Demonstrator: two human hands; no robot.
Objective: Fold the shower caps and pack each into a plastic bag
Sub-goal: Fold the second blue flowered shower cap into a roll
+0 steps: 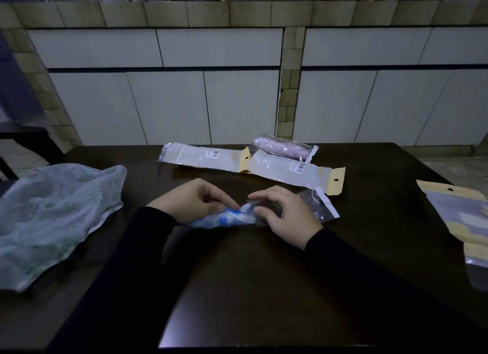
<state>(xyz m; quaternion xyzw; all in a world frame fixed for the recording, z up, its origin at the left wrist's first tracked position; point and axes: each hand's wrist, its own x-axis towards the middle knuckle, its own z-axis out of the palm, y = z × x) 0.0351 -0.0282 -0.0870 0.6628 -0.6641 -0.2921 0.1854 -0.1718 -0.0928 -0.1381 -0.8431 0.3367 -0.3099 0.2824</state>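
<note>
Mid-pack on one cap: the rolled blue-and-white patterned shower cap [224, 217] lies near the middle of the dark wooden desk [237, 287], its right end already inside the mouth of a clear plastic bag with a white seal strip [314, 204], most of the roll still outside. Left hand [195, 201] pinches the cap's near end, fingers curled on it, feeding it in; right hand [285, 213] grips the clear bag around its opening, thumb and fingers curled over the film. Done, by the look of it: one pinkish rolled cap sealed in a clear bag [282, 149] near the far edge, plus two flat white-and-tan packets with barcode labels [264, 163] beside it, contents not readable. Left to do: the loose, unfolded pale green floral shower cap [52, 216] spread at the desk's left edge. A stack of tan-topped bags [459, 216] sits at the right edge. Roughly halfway or a bit past, judging by the piles.
</note>
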